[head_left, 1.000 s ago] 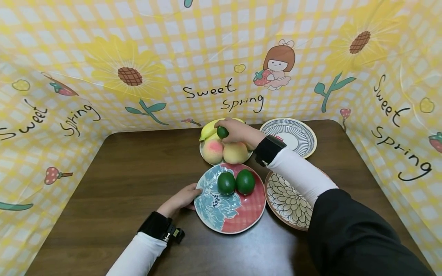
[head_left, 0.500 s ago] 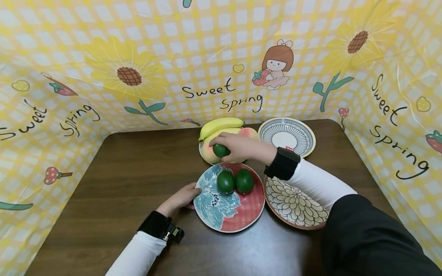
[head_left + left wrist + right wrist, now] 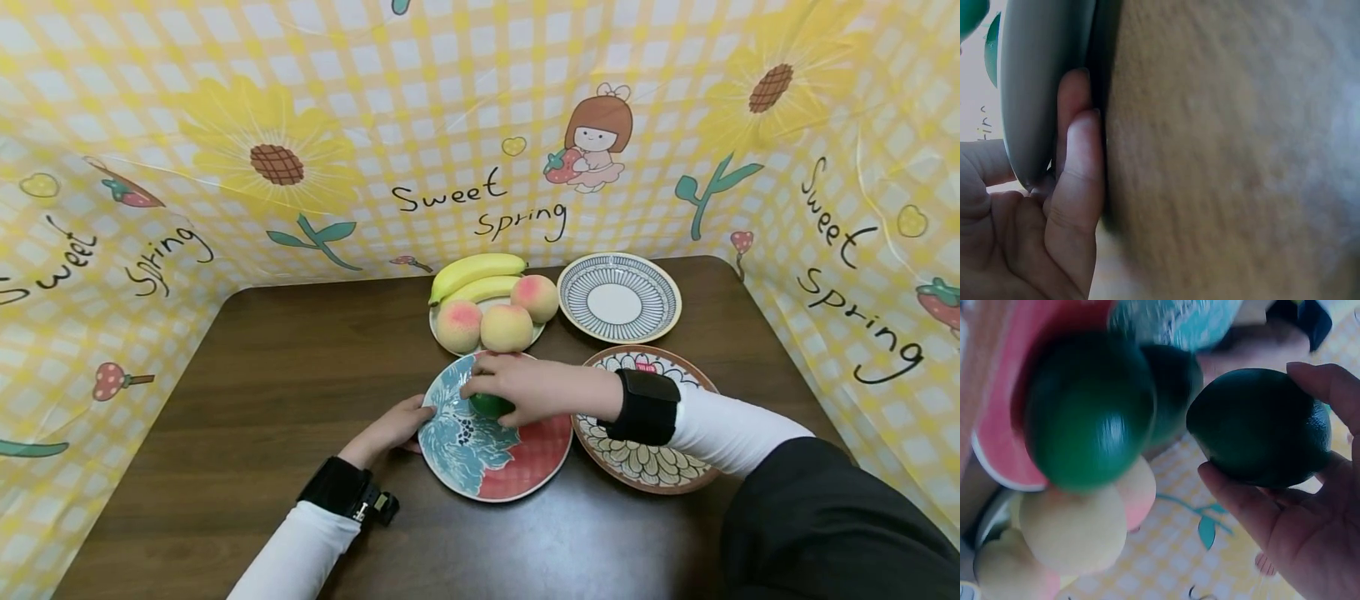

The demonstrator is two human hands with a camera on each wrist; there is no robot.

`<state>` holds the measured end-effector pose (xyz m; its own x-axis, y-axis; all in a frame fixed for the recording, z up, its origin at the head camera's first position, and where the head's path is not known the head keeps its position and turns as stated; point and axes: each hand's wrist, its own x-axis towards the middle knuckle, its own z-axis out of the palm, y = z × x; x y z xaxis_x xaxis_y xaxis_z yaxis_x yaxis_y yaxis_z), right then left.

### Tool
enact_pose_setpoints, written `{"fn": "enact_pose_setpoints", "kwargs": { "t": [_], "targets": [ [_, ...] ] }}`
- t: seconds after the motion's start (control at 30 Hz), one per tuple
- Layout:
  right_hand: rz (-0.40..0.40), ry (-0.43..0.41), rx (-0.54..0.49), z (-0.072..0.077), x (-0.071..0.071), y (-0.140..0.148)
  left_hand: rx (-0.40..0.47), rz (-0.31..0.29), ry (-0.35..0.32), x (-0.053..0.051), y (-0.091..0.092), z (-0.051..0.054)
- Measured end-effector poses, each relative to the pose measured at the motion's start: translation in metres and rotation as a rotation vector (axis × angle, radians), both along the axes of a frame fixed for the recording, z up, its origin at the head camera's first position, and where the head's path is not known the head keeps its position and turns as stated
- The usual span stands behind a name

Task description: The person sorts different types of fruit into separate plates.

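Observation:
My left hand (image 3: 392,431) grips the left rim of a plate (image 3: 517,471) with a blue flower and red checks. In the left wrist view, fingers (image 3: 1082,156) lie under the plate's pale underside (image 3: 1035,81), with the thumb on the other side. Over this plate, my right hand (image 3: 536,390) holds a dark green lime (image 3: 1260,428) between thumb and fingers. Two more limes sit on the plate; the right wrist view shows a nearer lime (image 3: 1091,412) and one partly behind it (image 3: 1175,394). From the head, the right hand mostly hides them.
Behind the plate stands a small dish with bananas (image 3: 480,268) and peaches (image 3: 506,328). A white plate with dark lines (image 3: 618,300) is at the back right. Under my right forearm lies a brown-rimmed floral plate (image 3: 652,475). Checked cloth (image 3: 442,108) walls the wooden table (image 3: 300,375).
My right hand has brought the lime from above the fruit dish toward me, over the blue and red plate. The bananas and peaches are uncovered. My left hand stays on the rim.

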<state>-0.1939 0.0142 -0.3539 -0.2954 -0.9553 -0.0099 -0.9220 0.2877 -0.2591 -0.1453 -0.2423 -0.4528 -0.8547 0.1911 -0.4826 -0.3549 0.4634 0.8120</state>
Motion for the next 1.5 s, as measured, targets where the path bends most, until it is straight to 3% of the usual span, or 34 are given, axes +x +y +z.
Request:
{"fn": "enact_pose_setpoints", "kwargs": {
  "t": [0.2, 0.4, 0.67, 1.23, 1.33, 1.5],
  "targets": [
    [0.051, 0.116, 0.067, -0.016, 0.023, 0.004, -0.013, -0.002, -0.004, -0.001, 0.000, 0.000],
    [0.000, 0.238, 0.225, -0.032, 0.037, 0.000, -0.015, -0.009, 0.005, -0.004, 0.001, 0.000],
    [-0.025, 0.369, 0.231, -0.050, 0.047, -0.002, -0.017, -0.016, -0.005, -0.004, 0.006, -0.002],
    [-0.061, 0.449, 0.196, -0.047, 0.053, 0.000, -0.023, -0.006, -0.005, -0.004, 0.004, -0.002],
    [-0.070, 0.418, 0.185, -0.039, 0.053, 0.004, -0.030, -0.005, -0.009, -0.003, 0.003, -0.001],
    [-0.137, 0.299, 0.112, -0.022, 0.046, 0.023, -0.031, 0.005, -0.003, -0.002, 0.001, 0.000]
  ]
}}
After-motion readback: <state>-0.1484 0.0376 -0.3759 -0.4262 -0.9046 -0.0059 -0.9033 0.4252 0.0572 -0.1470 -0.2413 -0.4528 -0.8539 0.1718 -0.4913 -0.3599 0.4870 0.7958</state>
